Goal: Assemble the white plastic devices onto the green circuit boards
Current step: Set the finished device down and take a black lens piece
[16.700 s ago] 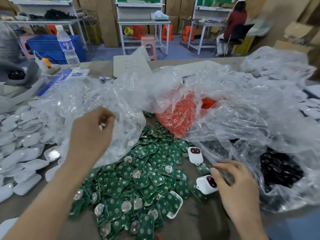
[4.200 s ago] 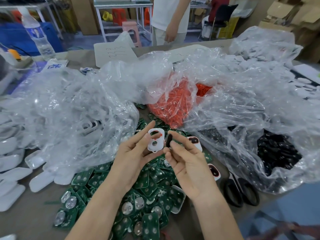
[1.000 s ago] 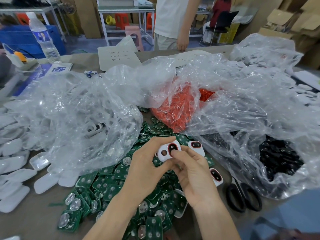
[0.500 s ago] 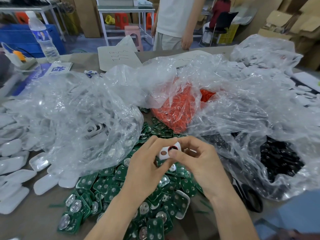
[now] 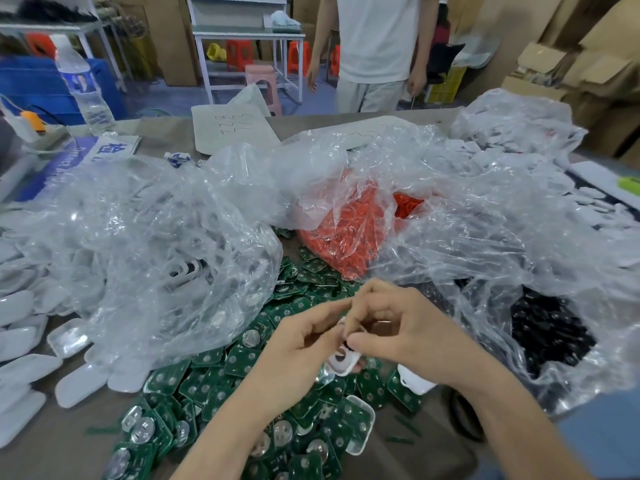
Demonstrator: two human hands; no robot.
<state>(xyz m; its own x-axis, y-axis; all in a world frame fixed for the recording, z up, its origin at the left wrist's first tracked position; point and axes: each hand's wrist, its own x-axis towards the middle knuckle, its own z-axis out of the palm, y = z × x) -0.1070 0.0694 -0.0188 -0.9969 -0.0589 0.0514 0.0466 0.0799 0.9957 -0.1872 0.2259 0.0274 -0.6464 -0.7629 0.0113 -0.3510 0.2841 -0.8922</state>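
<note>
Seating a small insert into the white plastic device appears to be the step in hand, ahead of mating it to a board. The left hand cradles the device from the side with curled fingers. The right hand pinches its upper edge between thumb and forefinger. What lies under the fingertips is hidden.

The device is held in the air just above the heap of green circuit boards on the bench.

Recommended practice:
- Support the shell from behind while pressing, so that the thin wall does not flex.
- Press squarely, not at an angle.
- Check that the insert sits flush before a board is picked up.

Materials:
- The device is a smooth, glossy, rounded rectangular shell with a round opening in its face.
- The boards are flat, stiff and round-cornered. Many carry a shiny metal disc.
- Crinkled clear film bags hold loose stock: small orange pieces and small black pieces.
- Plain white covers, smooth and pebble-shaped, lie at the left.
- A second white shell rests below the right wrist.
</note>
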